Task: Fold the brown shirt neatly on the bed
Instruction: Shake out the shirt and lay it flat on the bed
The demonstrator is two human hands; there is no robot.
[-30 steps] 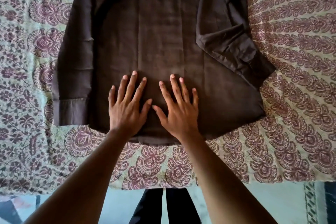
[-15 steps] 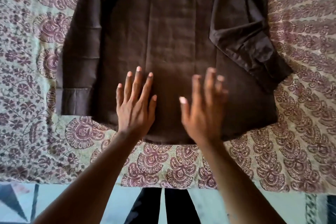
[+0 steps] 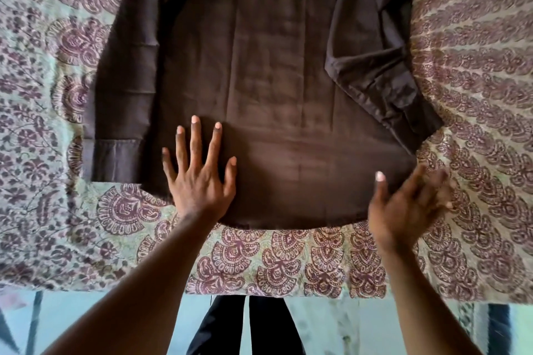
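The brown shirt [image 3: 268,72] lies spread flat on the bed, hem toward me. Its left sleeve [image 3: 127,89] runs straight down the left side, cuff near the hem. The right sleeve [image 3: 377,66] is bent and lies crooked over the right side, cuff pointing to the lower right. My left hand [image 3: 199,179] presses flat on the lower left of the shirt body, fingers spread. My right hand [image 3: 403,207] hovers, blurred, at the shirt's lower right hem corner, fingers apart and holding nothing.
The bed is covered by a pale green sheet [image 3: 476,95] with maroon paisley print. Its near edge runs along the bottom of the view, with light floor [image 3: 86,317] and my dark trouser legs [image 3: 245,326] below it.
My right hand has lifted off the middle of the shirt and swung right to the lower right hem corner. The left hand stays pressed on the fabric.
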